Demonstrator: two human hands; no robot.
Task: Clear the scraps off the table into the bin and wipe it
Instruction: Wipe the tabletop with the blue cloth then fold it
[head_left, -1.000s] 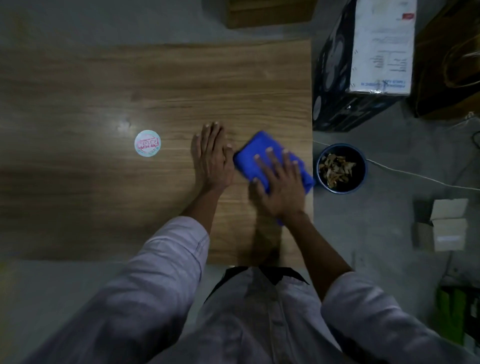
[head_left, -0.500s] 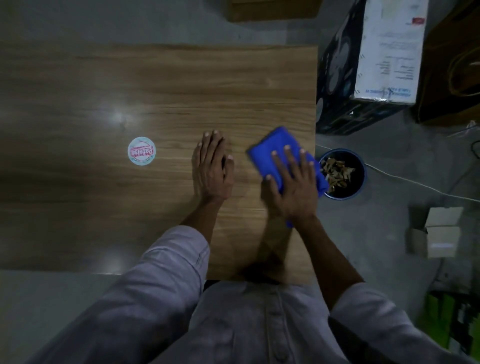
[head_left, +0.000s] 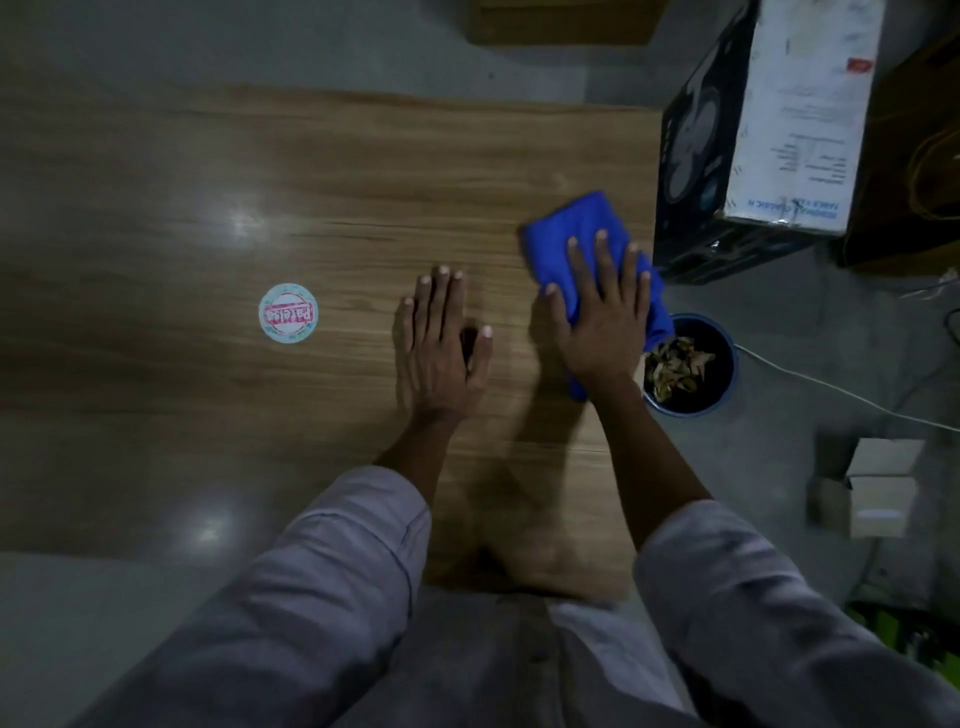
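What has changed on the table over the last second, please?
The right hand, pressing flat on the blue cloth, slid it away from the person and slightly rightward, near the right edge of the table. Nothing was grasped or released. The left hand stayed flat on the table; the sticker, the bin and its scraps stayed put.

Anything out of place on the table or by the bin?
One thing: a round printed label lies on the table, left of the left hand. The scraps sit inside the bin; none show spilled.
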